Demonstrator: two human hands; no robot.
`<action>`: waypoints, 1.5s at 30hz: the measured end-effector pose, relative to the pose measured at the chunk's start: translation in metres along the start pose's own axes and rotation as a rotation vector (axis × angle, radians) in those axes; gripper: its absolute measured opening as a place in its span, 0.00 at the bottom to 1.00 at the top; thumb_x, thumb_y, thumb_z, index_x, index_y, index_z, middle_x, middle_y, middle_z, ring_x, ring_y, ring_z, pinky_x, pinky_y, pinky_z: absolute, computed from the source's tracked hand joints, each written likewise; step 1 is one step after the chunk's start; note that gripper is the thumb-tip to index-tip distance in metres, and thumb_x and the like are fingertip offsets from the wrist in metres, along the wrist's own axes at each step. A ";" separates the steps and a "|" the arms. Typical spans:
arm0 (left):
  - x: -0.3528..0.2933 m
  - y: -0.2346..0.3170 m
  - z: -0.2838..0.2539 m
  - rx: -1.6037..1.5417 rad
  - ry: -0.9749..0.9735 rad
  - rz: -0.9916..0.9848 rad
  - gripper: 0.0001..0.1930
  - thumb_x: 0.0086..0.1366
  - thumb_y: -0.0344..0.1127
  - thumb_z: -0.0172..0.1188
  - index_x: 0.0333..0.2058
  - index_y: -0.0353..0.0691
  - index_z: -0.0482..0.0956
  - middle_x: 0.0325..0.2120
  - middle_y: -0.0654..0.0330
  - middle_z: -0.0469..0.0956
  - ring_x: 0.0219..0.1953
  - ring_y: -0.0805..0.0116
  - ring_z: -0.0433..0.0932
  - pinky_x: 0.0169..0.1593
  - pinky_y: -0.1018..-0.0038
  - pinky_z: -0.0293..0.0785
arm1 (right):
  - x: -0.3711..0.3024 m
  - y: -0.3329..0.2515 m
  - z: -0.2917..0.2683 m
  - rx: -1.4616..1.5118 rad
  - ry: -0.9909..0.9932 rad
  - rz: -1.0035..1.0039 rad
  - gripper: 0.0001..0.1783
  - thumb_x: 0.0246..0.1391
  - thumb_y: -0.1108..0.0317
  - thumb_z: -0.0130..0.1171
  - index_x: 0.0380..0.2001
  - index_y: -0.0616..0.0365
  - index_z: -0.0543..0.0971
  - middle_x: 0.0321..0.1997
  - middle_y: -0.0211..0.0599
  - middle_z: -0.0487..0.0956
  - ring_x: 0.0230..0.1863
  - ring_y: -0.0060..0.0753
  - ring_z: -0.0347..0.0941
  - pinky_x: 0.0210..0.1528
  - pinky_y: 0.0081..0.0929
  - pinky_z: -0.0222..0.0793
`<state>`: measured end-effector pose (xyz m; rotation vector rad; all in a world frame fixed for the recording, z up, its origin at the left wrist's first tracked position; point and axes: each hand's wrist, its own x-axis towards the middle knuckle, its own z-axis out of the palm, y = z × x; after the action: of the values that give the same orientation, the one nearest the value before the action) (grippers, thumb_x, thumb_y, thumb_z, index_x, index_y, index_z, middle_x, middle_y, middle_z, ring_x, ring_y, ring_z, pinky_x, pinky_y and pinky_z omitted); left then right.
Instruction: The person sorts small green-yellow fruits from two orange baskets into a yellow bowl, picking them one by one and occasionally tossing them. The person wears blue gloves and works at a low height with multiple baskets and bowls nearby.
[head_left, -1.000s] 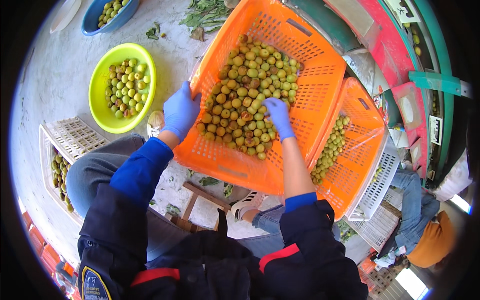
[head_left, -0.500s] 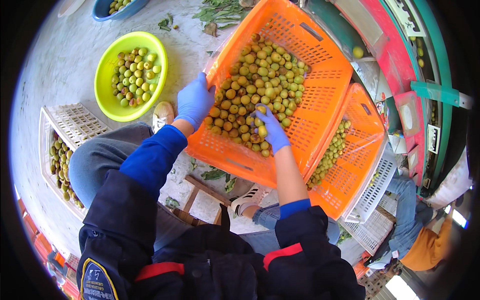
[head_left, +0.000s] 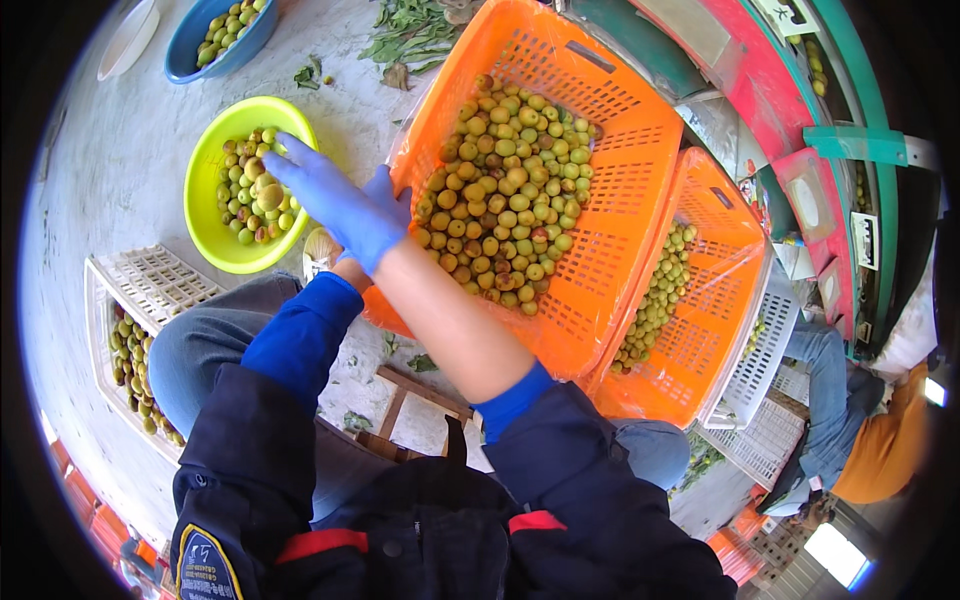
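My right hand (head_left: 335, 205), in a blue glove, reaches across to the left with its fingers stretched out. Its fingertips are over the rim of a yellow-green bowl (head_left: 208, 245). Just off those fingers, a few round green-yellow fruits, plum-like (head_left: 268, 192), look larger than the others and seem to be dropping into the bowl. Partly covered by the right wrist, my gloved left hand (head_left: 392, 196) holds the near left rim of a tilted orange crate (head_left: 640, 215). Many similar fruits (head_left: 510, 190) lie inside it on a clear plastic liner.
A second orange crate (head_left: 715, 285) with fruit stands to the right. At left is a white crate (head_left: 165, 285) of darker fruit; a blue basin (head_left: 225, 50) sits farther off. Leaves (head_left: 410, 35) litter the floor. Green-and-red machinery (head_left: 820, 190) and another person (head_left: 840, 420) are at right.
My right hand has left the fruit in the orange crate and swung left to the bowl, its fingers opening. Fruits have come away from it. My left hand stays on the crate rim.
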<state>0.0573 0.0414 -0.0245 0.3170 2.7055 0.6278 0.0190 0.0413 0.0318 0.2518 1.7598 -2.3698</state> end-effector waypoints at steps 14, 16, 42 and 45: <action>-0.010 0.001 -0.018 0.043 0.120 0.010 0.18 0.61 0.44 0.57 0.43 0.37 0.70 0.25 0.46 0.79 0.31 0.45 0.79 0.35 0.55 0.74 | -0.113 0.090 -0.301 -0.228 0.729 0.229 0.15 0.59 0.75 0.50 0.49 0.65 0.76 0.45 0.41 0.80 0.45 0.31 0.78 0.47 0.23 0.74; -0.008 0.000 -0.017 0.043 0.108 0.011 0.18 0.61 0.44 0.57 0.43 0.37 0.70 0.26 0.46 0.79 0.30 0.45 0.79 0.35 0.55 0.75 | -0.103 0.093 -0.300 -0.499 0.628 0.166 0.15 0.59 0.74 0.50 0.49 0.62 0.77 0.45 0.40 0.80 0.45 0.33 0.77 0.49 0.25 0.73; -0.008 0.005 -0.015 0.000 0.079 -0.005 0.18 0.61 0.45 0.57 0.41 0.37 0.70 0.29 0.46 0.79 0.34 0.44 0.78 0.38 0.55 0.73 | -0.083 0.105 -0.236 -1.717 0.078 0.621 0.24 0.44 0.49 0.64 0.42 0.51 0.80 0.53 0.47 0.67 0.47 0.45 0.73 0.46 0.36 0.75; -0.007 0.001 -0.020 0.014 0.074 -0.023 0.18 0.61 0.45 0.57 0.41 0.37 0.70 0.29 0.46 0.79 0.34 0.45 0.78 0.38 0.55 0.73 | -0.103 0.111 -0.229 -1.415 0.184 0.470 0.23 0.43 0.49 0.64 0.38 0.52 0.82 0.51 0.45 0.73 0.43 0.45 0.76 0.44 0.36 0.74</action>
<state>0.0563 0.0331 -0.0052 0.2707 2.7807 0.6255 0.1529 0.2333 -0.1121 0.5401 2.5555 -0.4806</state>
